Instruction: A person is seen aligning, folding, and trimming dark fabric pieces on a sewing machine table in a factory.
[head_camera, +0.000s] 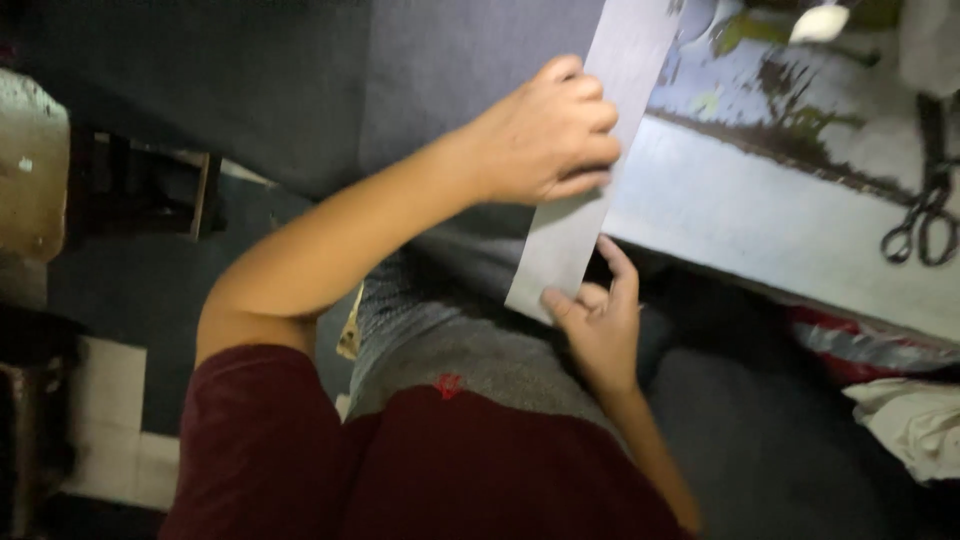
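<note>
A long grey strip of cloth (590, 170) runs from the top of the view down toward the person's lap; the left hand (550, 135) lies over its middle with the fingers curled, pressing it down and gripping its edge; the right hand (600, 320) is at the strip's bottom end, thumb and fingers spread and touching the corner — I cannot tell if it pinches it or just touches it. To the right is a pale tabletop (780, 215) with worn, peeling paint; a pair of dark scissors (925, 210) lies near its far right side, well apart from the hands. Below the tabletop sits a red and silver packet (860, 345), partly hidden in shadow; a crumpled white cloth (915, 420) is just beside it, cut off by the edge. The left side is dark and blurry.
</note>
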